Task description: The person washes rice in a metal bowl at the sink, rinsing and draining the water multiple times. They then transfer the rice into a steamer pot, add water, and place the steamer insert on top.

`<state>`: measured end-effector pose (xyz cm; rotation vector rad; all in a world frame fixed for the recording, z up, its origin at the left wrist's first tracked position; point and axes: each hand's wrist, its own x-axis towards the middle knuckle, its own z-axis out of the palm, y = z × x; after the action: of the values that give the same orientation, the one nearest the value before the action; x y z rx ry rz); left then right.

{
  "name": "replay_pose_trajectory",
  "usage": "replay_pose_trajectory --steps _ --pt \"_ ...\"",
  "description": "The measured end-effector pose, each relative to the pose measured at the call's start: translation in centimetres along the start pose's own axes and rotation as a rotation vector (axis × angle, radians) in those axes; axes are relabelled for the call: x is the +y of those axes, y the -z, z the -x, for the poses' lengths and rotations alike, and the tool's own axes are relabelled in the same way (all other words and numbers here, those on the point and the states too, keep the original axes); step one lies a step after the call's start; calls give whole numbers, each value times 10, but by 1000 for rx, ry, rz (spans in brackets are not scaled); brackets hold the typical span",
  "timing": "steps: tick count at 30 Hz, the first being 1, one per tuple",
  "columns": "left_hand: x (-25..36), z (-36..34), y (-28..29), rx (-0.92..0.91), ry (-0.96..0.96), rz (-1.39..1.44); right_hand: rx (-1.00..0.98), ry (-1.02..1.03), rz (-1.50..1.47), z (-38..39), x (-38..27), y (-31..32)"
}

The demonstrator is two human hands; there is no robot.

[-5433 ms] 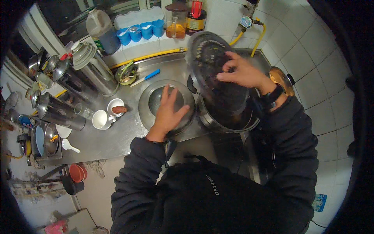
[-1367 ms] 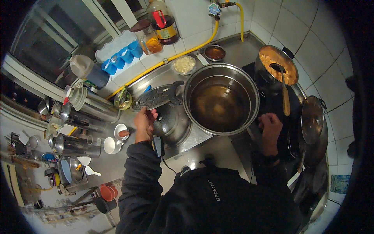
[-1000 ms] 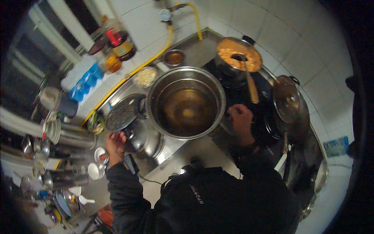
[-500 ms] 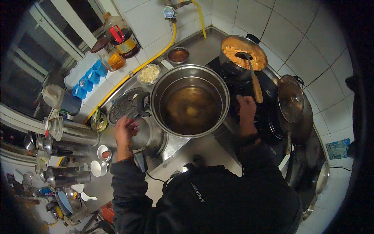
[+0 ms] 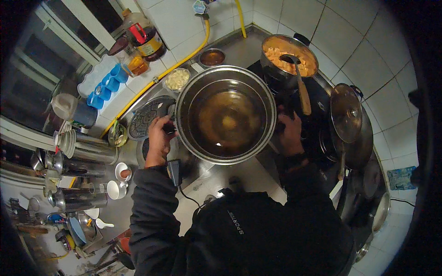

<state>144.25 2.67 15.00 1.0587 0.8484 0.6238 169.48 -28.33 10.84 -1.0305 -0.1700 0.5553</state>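
Note:
A large steel stockpot (image 5: 225,160) with brownish, see-through liquid (image 5: 228,115) is in front of me, level between my hands. My left hand (image 5: 160,140) is closed at its black left handle (image 5: 167,110). At the pot's right side, my right hand (image 5: 290,133) has its fingers curled in against the wall; the handle there is hidden in shadow. Behind the pot are a bowl of pale chopped pieces (image 5: 177,79) and a small dish of reddish-brown sauce (image 5: 212,57).
To the right, a pot (image 5: 276,78) of orange cubes holds a wooden-handled ladle (image 5: 304,96). A wok with a lid (image 5: 346,112) is beside it. Left are a round patterned plate (image 5: 149,117), white cups (image 5: 117,189) and oil bottles (image 5: 146,39). A yellow gas hose (image 5: 184,60) runs along the wall.
Both hands have come in to the pot's sides; the left closed at its handle. The pot looks slightly larger, as if raised a little toward me.

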Motion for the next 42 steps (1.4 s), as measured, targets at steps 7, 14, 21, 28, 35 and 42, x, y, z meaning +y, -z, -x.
replay_pose_trajectory --steps 7,14,21,28,35,42 --pt "7 34 0 22 -25 137 123 -19 16 22 14 12" --pt "4 67 3 0 -88 169 24 -37 -212 38 20 30" --pt "13 117 12 -15 -119 192 -189 649 822 66 18 54" --pt "16 174 56 -63 -112 205 -411 665 964 139 11 38" --pt "24 275 164 -166 -206 318 26 -70 -4 222 -17 -39" --pt "33 391 313 14 -334 382 -423 -293 -101 293 13 -162"
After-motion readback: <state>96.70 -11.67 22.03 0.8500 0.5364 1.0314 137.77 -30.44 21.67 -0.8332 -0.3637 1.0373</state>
